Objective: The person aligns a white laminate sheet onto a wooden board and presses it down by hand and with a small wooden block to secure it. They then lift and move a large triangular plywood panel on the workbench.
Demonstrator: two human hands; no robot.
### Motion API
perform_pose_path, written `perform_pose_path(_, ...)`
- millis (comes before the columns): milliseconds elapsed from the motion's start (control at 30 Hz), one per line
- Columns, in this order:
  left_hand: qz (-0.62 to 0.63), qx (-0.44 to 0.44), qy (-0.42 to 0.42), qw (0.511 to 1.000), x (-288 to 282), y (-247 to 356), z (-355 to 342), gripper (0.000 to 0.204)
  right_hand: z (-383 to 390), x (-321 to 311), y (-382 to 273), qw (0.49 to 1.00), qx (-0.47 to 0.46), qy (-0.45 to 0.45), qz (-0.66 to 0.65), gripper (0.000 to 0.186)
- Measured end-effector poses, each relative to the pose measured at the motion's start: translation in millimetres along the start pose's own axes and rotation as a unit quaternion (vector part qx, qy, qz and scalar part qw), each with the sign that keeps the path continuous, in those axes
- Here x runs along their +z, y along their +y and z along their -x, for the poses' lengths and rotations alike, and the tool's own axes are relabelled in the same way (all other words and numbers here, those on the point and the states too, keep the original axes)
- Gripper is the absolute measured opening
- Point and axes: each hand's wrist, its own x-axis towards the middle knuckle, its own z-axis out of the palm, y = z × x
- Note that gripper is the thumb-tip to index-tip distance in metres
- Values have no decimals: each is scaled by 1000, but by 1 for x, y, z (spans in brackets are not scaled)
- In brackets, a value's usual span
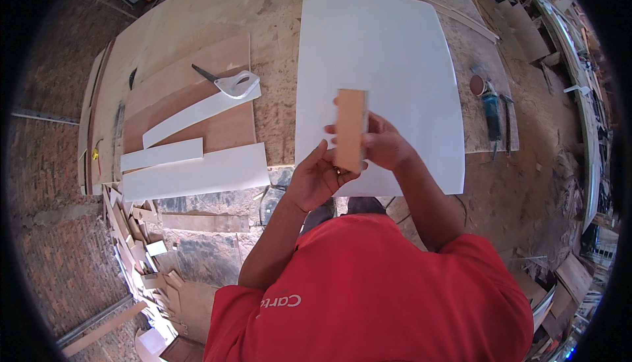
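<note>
Between my two hands is a small rectangular wooden block (pixel 350 125), light brown, held up over a large white sheet (pixel 375 46) on the workbench. My left hand (pixel 317 176) has its fingers around the block's lower end. On the block's right side, my right hand (pixel 384 143) grips it with the fingers bent behind. The block hides some of the fingertips of both hands. What lies on the block's far face cannot be seen.
A white-handled handsaw (pixel 237 85) lies left on white strips (pixel 191 122) and brown board. A wide white strip (pixel 197 172) overhangs the bench's near edge. To the right rests a blue angle grinder (pixel 490 108) with a round disc. Wood offcuts (pixel 158 263) pile up at lower left.
</note>
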Motion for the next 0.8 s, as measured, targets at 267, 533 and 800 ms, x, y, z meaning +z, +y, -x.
perform_pose_path(267, -496, 139, 317, 796, -102, -11, 37, 40, 86, -84, -30, 896, -68, 377, 226, 68)
perform_pose_path(533, -796, 264, 243, 487, -96, -34, -16, 61, 45, -117, -39, 585, 72, 555, 587, 58)
perform_pose_path(800, -880, 215, 205, 370, -104, -42, -131, 70, 48, -161, 32, 442, -37, 209, 872, 59)
